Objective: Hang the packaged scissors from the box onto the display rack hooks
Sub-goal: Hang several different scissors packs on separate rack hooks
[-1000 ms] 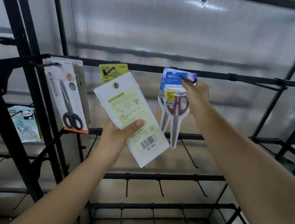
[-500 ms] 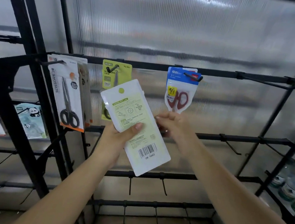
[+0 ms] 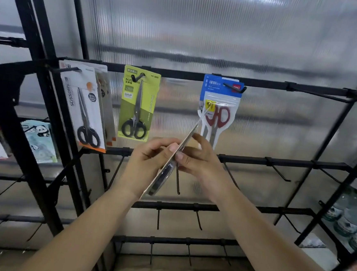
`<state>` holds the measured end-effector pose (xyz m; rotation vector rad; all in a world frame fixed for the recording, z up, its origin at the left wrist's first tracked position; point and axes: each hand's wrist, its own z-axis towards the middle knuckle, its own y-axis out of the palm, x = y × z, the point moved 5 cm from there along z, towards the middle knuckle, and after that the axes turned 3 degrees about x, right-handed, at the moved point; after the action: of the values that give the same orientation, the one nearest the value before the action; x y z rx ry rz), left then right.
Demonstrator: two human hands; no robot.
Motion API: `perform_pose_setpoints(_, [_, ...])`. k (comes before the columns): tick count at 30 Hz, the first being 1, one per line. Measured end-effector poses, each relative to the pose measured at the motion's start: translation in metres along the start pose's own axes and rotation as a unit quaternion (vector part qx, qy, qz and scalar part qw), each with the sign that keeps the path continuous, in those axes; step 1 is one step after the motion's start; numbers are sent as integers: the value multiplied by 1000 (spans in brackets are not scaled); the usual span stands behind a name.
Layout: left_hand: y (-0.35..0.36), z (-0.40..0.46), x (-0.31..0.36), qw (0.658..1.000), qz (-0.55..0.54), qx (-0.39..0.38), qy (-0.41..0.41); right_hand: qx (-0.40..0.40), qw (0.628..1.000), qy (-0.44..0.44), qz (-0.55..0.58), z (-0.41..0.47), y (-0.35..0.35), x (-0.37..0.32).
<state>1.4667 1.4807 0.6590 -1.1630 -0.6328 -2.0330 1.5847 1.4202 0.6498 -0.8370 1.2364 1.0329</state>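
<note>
Both hands hold one packaged pair of scissors (image 3: 172, 160), turned edge-on to me so only its thin side shows. My left hand (image 3: 150, 161) grips it from the left and my right hand (image 3: 199, 158) pinches it from the right, in front of the second rail. On the top rail (image 3: 182, 74) of the black rack hang a white pack with black-handled scissors (image 3: 83, 106), a green pack (image 3: 138, 104) and a blue pack with red-handled scissors (image 3: 218, 110). The box is out of view.
Bare hooks (image 3: 277, 171) stick out from the lower rails and at the top right (image 3: 317, 94). Panda-printed packs (image 3: 38, 139) hang on the neighbouring rack at left. Bottles (image 3: 348, 221) stand at lower right. A translucent ribbed panel backs the rack.
My right hand left the blue pack on its hook and came down to the pack in my left hand. That pack has turned from flat, back facing me, to edge-on.
</note>
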Motion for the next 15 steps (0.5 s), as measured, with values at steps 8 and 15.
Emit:
perform_pose_setpoints(8, [-16,-12,4,996,-15,46,-74,129,981,-134,-56,5,11,-13])
perform_pose_setpoints(15, [-47,-15,10,987,122,102,-25,132,945,-194,-229,11,46,-34])
